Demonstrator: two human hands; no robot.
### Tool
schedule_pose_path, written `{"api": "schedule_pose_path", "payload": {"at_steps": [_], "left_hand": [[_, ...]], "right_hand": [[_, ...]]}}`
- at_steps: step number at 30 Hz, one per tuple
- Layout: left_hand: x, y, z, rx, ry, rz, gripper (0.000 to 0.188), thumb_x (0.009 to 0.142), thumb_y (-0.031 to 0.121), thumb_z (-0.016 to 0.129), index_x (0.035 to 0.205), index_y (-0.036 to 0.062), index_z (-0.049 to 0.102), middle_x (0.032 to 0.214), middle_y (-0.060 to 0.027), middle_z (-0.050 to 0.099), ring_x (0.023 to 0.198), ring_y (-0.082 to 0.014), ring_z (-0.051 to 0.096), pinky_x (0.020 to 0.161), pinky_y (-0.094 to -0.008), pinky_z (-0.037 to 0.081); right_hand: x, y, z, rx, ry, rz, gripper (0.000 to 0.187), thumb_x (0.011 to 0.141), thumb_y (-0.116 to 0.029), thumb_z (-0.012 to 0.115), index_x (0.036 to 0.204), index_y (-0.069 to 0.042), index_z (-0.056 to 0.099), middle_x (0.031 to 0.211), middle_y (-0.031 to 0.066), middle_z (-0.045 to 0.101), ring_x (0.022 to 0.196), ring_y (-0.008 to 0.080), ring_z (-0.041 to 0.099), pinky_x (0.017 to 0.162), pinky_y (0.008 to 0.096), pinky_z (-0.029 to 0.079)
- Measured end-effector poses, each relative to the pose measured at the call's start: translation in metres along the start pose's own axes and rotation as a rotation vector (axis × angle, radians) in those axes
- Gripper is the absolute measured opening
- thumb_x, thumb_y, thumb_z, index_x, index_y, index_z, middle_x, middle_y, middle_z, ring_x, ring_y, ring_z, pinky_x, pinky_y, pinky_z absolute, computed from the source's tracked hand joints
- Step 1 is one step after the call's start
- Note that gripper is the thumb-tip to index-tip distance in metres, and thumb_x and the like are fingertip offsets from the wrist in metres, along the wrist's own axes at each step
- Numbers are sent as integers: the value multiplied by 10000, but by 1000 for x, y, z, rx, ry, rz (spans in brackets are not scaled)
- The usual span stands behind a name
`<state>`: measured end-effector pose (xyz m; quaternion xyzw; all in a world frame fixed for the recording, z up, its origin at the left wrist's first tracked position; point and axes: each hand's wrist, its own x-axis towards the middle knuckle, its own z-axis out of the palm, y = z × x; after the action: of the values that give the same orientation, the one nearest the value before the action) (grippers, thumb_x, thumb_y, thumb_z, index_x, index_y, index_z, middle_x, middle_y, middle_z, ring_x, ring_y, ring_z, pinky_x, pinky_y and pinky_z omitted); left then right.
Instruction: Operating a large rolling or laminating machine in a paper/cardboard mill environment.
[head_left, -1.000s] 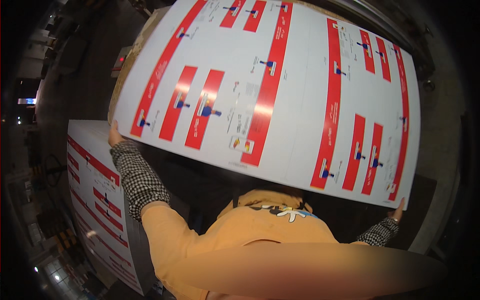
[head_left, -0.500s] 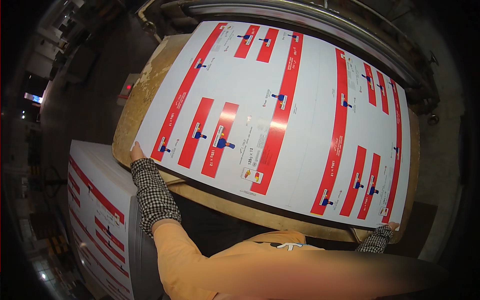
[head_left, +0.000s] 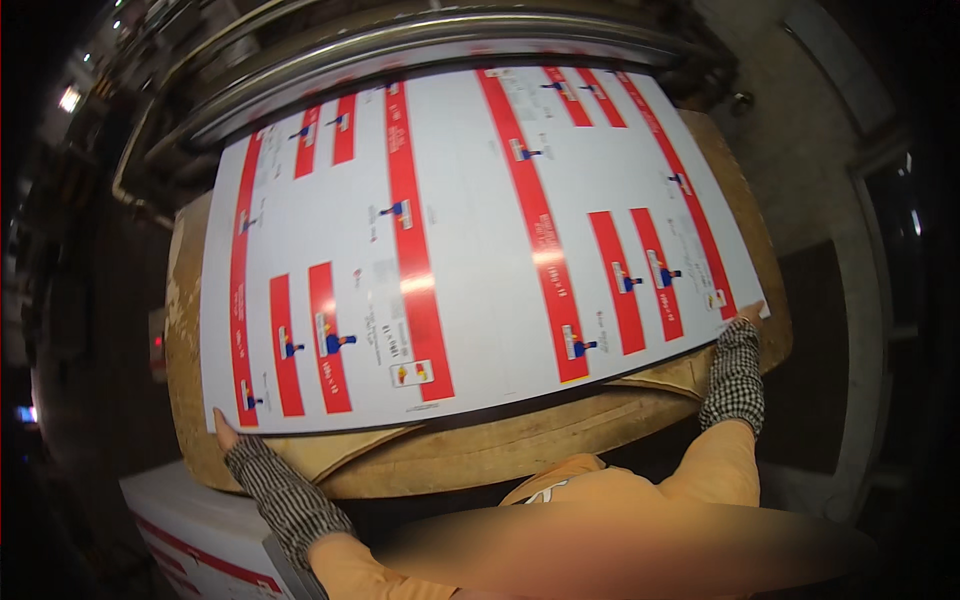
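A large white printed sheet [head_left: 470,240] with red bands and small blue figures lies across a worn brown board [head_left: 480,455]. Its far edge meets the metal rollers [head_left: 470,40] of a machine. At the near left corner, my left hand [head_left: 226,430] grips the sheet, thumb on top and the other fingers hidden beneath. My right hand [head_left: 751,312] pinches the near right corner, its fingers partly out of sight under the edge. Both forearms wear black-and-white checked sleeve covers.
Beside the board at the lower left stands a stack of similar printed sheets [head_left: 190,520]. A small red light [head_left: 158,342] glows left of the board. Pipes [head_left: 135,170] bend around the machine's left end, and grey floor [head_left: 835,250] runs along the right.
The view has turned, and the sheet has moved forward so that its far edge reaches the rollers. Both hands still hold its near corners.
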<state>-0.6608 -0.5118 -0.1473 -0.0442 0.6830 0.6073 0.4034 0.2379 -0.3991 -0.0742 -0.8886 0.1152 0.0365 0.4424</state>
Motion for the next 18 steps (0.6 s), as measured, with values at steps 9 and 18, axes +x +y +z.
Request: {"api": "schedule_pose_path", "payload": {"at_steps": [9, 18], "left_hand": [[-159, -83, 81, -217, -76, 68, 430, 752, 273, 611, 1082, 24, 493, 975, -72, 551, 852, -165, 534, 664, -278, 440], [-162, -73, 86, -132, 92, 2, 338, 721, 220, 648, 956, 7, 533, 831, -77, 561, 582, -151, 462, 485, -298, 320]], "right_hand": [[53, 24, 64, 214, -244, -23, 774, 815, -546, 347, 1121, 164, 378, 1095, 282, 482, 965, 326, 534, 792, 412, 451], [132, 67, 110, -91, -325, -96, 753, 807, -541, 362, 1148, 129, 377, 1123, 267, 469, 972, 317, 531, 805, 421, 442]]}}
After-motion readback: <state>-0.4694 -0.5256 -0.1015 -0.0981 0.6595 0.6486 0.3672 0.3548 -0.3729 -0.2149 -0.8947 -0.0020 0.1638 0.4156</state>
